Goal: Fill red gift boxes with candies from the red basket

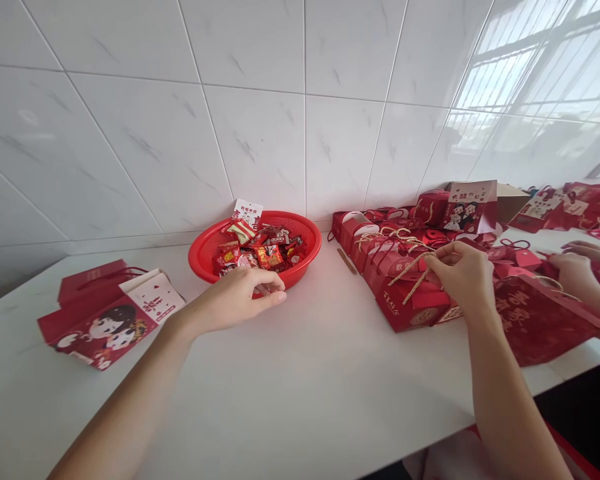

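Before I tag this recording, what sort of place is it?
Probably a kitchen, or a similar tiled room. Marble-look wall tiles rise behind a white countertop, and a perforated red colander sits there. No stove or sink shows, so I can't be certain.

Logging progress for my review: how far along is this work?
Apparently done: the closed red boxes lined up at right. In hand: the right hand pinches a cord handle on one. Likely left: sweets in the basket and the cartoon-printed carton at left. Box contents don't show.
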{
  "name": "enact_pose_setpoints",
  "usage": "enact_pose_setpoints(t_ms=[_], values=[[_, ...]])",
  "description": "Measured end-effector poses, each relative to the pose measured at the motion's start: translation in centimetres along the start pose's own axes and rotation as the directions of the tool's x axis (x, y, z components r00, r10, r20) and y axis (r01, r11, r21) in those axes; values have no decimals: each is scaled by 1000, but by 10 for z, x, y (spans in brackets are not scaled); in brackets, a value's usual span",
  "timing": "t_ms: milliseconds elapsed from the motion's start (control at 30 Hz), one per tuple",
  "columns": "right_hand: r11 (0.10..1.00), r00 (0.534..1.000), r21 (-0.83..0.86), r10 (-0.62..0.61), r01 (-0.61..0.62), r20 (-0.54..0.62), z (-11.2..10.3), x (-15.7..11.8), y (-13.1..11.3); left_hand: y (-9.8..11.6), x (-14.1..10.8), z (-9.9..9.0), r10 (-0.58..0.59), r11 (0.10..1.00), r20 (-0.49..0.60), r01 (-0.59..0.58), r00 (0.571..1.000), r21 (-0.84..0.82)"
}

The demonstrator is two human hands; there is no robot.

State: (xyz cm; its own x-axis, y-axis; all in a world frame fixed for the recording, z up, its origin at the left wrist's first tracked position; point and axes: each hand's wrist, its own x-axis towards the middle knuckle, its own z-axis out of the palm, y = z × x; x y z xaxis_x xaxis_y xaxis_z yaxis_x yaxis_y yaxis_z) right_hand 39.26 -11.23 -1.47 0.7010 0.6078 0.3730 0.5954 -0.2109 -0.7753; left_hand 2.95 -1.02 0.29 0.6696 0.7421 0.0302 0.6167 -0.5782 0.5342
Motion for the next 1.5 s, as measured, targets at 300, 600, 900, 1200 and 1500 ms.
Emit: enact_pose_setpoints(t_ms=[300,600,900,1200,1500], values=[[951,989,-271,-132,146,68,9,-3,2,1,0,1,-7,1000,22,7,1000,8],[892,680,-11,-336,452,651,39,-76,-9,-2,3,2,5,1000,43,-6,999,24],[862,695,-321,-49,392,717,50,-75,0,-3,0,-2,-23,998,65,20,998,58],[872,525,31,-323,489,787,71,-87,1,3,-1,-2,67,994,55,-71,996,80],[794,242,411,-550,448,800,96,-128,-9,-9,-18,-33,84,995,-301,-97,950,-30]])
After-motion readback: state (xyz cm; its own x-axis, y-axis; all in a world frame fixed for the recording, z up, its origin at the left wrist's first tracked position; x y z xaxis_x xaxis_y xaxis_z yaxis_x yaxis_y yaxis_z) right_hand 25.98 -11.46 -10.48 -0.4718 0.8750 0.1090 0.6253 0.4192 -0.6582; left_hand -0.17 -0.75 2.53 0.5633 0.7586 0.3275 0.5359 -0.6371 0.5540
